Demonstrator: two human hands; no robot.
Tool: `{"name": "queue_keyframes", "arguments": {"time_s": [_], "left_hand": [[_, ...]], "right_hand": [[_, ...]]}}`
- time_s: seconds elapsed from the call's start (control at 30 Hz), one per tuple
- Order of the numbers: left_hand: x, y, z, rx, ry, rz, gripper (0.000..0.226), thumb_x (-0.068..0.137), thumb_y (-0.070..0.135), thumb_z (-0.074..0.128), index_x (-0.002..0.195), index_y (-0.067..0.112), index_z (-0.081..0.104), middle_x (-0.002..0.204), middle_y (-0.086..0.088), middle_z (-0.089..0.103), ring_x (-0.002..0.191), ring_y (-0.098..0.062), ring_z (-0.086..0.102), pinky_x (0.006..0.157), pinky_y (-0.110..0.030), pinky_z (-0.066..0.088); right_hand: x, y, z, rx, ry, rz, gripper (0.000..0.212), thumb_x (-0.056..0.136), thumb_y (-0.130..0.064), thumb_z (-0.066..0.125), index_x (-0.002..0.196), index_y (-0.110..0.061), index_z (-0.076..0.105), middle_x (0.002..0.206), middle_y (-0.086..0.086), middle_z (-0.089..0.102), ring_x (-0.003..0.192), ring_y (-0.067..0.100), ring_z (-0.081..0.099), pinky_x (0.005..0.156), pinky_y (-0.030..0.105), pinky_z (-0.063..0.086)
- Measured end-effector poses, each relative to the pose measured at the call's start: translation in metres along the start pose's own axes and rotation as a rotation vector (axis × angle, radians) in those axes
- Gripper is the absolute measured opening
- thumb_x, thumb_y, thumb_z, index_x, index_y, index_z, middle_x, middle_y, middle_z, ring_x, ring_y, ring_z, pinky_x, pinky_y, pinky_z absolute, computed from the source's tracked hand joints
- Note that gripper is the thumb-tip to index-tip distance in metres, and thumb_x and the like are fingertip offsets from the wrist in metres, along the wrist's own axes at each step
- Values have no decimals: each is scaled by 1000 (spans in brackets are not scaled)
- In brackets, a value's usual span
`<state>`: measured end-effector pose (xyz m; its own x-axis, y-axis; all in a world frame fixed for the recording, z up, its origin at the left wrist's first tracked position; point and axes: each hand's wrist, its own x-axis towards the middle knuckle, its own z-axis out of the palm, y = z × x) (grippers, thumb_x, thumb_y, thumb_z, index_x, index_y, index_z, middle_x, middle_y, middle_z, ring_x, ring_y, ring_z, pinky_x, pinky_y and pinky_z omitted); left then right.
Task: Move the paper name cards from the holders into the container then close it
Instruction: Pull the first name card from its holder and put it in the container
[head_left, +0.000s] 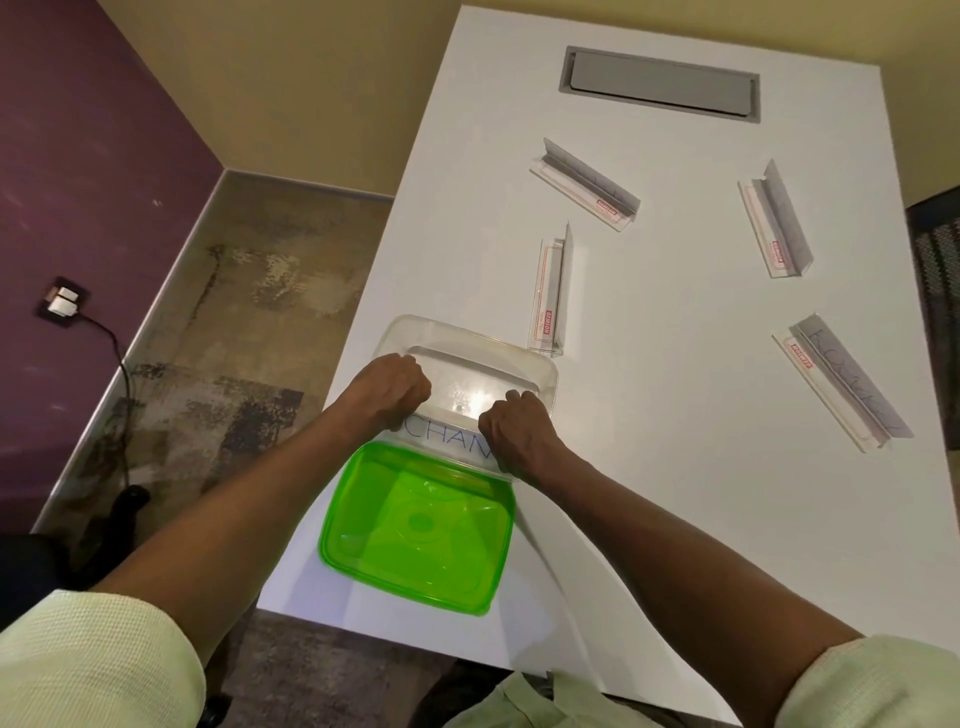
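One name card (448, 440), lettered "CHAM…", is going into the clear container (470, 340) near the table's (675, 493) front-left edge, w/ the left hand (397, 387) and right hand (511, 431) both curled, each pinching an end of it. It looks like the 1st card in, since nothing else shows inside. Four holders are left: the nearest holder (551, 291) looks empty, the other three holders (584, 184) (776, 221) (844, 384) apparently have cards, and the green lid (415, 525) lies off, so closing isn't done.
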<state>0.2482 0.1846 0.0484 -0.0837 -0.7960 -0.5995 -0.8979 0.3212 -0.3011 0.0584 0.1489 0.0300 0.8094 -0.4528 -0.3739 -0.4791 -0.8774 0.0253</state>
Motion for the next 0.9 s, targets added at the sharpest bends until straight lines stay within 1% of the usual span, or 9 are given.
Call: {"name": "queue_keyframes", "arguments": {"time_s": [0.13, 0.23, 0.43, 0.53, 0.63, 0.7, 0.77, 0.83, 0.9], "left_hand": [[0, 0, 2, -67, -19, -11, 25, 77, 15, 73, 101, 11, 66, 106, -15, 62, 93, -29, 63, 78, -37, 52], [-2, 0, 3, -88, -13, -28, 22, 78, 14, 72, 99, 11, 67, 105, -15, 62, 90, -29, 64, 74, -36, 51], [-4, 1, 4, -96, -2, -43, 27, 76, 17, 76, 100, 11, 67, 106, -16, 63, 91, -30, 66, 75, -36, 52], [-6, 3, 2, -96, -4, -60, 27, 77, 14, 75, 102, 9, 67, 109, -18, 63, 93, -31, 67, 78, -37, 53], [-7, 3, 0, -149, 0, -71, 35, 74, 19, 79, 105, 8, 66, 112, -21, 62, 94, -31, 67, 79, -39, 54], [-6, 2, -2, -228, 11, -85, 45, 71, 25, 82, 110, 8, 66, 112, -20, 62, 93, -31, 68, 80, -40, 56], [-5, 1, -6, -326, 38, -107, 52, 70, 30, 84, 115, 9, 66, 113, -17, 64, 94, -30, 68, 81, -39, 56], [-4, 0, -10, -416, 76, -123, 56, 69, 32, 84, 118, 12, 66, 115, -14, 66, 98, -29, 67, 82, -38, 55], [-3, -2, -14, -490, 115, -142, 56, 70, 35, 83, 118, 13, 66, 116, -11, 67, 100, -29, 66, 82, -37, 54]], "right_hand": [[-1, 0, 1, 13, 7, 13, 20, 93, -8, 44, 98, -8, 63, 98, 12, 67, 94, 30, 57, 80, 36, 42], [-2, -1, 2, 0, 5, 17, 19, 93, -9, 45, 99, -10, 63, 97, 10, 67, 94, 29, 57, 81, 36, 42], [-2, -2, 3, 4, -6, 36, 19, 94, -11, 45, 101, -11, 63, 98, 10, 67, 96, 29, 57, 82, 37, 42], [-2, -1, 3, -1, -23, 44, 17, 93, -12, 47, 101, -12, 63, 99, 9, 67, 96, 28, 57, 82, 37, 42], [-2, 0, 4, 7, -23, 49, 15, 91, -10, 50, 98, -10, 63, 98, 10, 68, 95, 29, 58, 83, 37, 44], [-1, 2, 2, 42, 7, 53, 14, 91, -19, 58, 98, -9, 64, 99, 11, 69, 97, 30, 58, 85, 39, 45], [-1, 5, -1, 108, 58, 56, 26, 87, -31, 66, 97, -7, 66, 98, 13, 70, 100, 32, 59, 85, 39, 45], [-2, 7, -4, 184, 144, 62, 29, 85, -34, 66, 91, -6, 66, 92, 14, 71, 100, 33, 58, 82, 38, 44], [-3, 9, -8, 239, 240, 75, 28, 86, -34, 64, 84, -5, 64, 85, 14, 71, 94, 32, 58, 75, 36, 43]]}}
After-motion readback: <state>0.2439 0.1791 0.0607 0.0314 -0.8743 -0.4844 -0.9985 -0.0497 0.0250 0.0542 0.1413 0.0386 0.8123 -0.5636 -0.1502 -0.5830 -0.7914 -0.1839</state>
